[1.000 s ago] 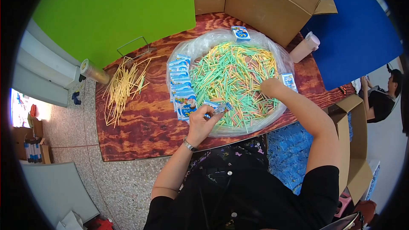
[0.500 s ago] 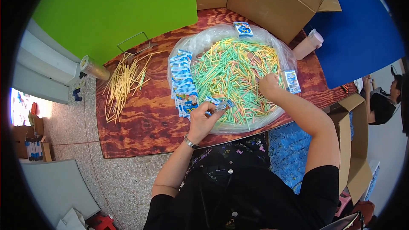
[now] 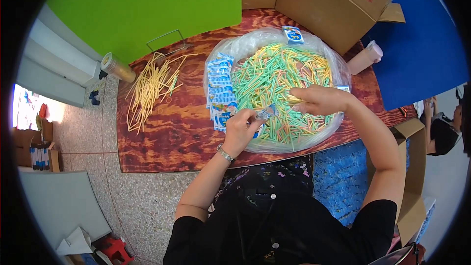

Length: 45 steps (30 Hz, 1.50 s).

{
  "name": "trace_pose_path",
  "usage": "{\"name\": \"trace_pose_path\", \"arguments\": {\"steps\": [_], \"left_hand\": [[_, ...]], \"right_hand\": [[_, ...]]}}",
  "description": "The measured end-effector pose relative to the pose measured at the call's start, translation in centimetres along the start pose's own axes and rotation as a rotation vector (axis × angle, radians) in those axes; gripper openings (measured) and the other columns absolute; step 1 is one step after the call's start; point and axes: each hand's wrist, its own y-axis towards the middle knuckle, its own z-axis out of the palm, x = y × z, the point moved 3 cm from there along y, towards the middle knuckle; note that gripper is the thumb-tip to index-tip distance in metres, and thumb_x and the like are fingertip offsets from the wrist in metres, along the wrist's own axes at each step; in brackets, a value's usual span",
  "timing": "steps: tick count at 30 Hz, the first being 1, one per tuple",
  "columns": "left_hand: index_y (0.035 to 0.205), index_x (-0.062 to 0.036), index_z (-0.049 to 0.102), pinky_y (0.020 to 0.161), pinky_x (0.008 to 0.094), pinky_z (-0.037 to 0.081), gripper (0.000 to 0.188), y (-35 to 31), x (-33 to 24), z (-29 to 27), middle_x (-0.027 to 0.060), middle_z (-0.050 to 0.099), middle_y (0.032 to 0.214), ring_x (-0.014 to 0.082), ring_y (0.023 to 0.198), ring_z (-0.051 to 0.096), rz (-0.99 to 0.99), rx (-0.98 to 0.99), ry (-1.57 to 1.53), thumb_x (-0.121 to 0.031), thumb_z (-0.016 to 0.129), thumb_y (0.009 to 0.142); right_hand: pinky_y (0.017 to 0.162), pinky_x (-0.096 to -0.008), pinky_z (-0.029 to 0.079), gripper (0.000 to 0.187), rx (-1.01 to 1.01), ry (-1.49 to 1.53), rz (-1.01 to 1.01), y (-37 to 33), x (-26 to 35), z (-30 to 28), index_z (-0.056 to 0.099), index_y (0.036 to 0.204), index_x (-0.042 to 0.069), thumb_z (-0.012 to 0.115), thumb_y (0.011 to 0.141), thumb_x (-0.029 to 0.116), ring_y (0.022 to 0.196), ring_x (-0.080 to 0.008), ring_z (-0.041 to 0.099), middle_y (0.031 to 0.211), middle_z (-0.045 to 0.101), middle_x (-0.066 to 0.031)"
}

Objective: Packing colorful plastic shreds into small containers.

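A heap of short thin pastel sticks (image 3: 260,78), green, yellow and pink, lies on a clear plastic bag (image 3: 234,44). At the heap's near left edge my left hand (image 3: 239,131) is closed on a small blue-and-white packet (image 3: 266,113), its clear end pointing toward the right. My right hand (image 3: 321,100) is over the heap, fingers bent together around what look like a few yellow sticks, partly hidden. An overlapping column of flat blue-and-white packets (image 3: 220,82) lies along the bag's left side.
Long yellow sticks (image 3: 152,86) are spread at the table's left, beside a wire stand (image 3: 167,41) and a clear cup (image 3: 117,67). A boxed packet (image 3: 293,35), a pink bottle (image 3: 365,58) and a cardboard box (image 3: 328,5) stand at the back. Another person (image 3: 444,132) is at far right.
My right hand has come up out of the heap and turned leftward, nearer the packet. My left hand still holds the packet. The whole view has shifted slightly.
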Motion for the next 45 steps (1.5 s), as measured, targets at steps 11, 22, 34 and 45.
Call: {"name": "trace_pose_path", "arguments": {"steps": [11,22,34,45], "left_hand": [[0.08,-0.0026,0.06,0.051,0.0299,0.045,0.025,0.2,-0.5,-0.7,0.0076,0.06,0.066,0.0183,0.057,0.059,0.01,-0.001,0.017,-0.014,0.081,0.071],[0.091,-0.0013,0.062,0.064,0.0369,0.049,0.026,0.3,-1.9,-0.5,0.0106,0.063,0.081,0.0284,0.074,0.061,0.32,0.014,0.209,-0.007,0.076,0.07],[0.095,-0.0004,0.063,0.052,0.0285,0.05,0.033,0.6,-0.7,-0.3,0.01,0.066,0.083,0.0194,0.061,0.067,0.144,0.025,-0.062,-0.016,0.082,0.072],[0.123,0.0033,0.053,0.06,0.0299,0.055,0.05,-3.7,2.1,-2.8,0.0124,0.068,0.091,0.019,0.07,0.07,0.031,-0.001,-0.014,-0.005,0.074,0.079]], "right_hand": [[0.071,-0.0509,0.049,0.05,0.118,-0.365,0.051,2.7,5.4,0.0,0.037,0.135,0.003,0.057,0.093,0.02,0.083,-0.0419,0.064,0.084,0.065,-0.0251],[0.072,-0.048,0.051,0.059,0.216,-0.515,0.192,4.3,6.7,0.3,0.032,0.137,-0.007,0.06,0.088,0.011,0.085,-0.0391,0.065,0.088,0.066,-0.0247],[0.076,-0.0451,0.05,0.074,-0.228,-0.441,-0.079,1.6,6.3,-2.1,0.034,0.143,0.008,0.071,0.078,0.009,0.089,-0.0372,0.063,0.094,0.063,-0.0208],[0.07,-0.0394,0.054,0.029,-0.633,-0.162,-0.317,5.8,4.1,4.5,0.063,0.107,0.008,0.07,0.079,0.012,0.081,-0.0322,0.066,0.091,0.068,-0.0132]]}}
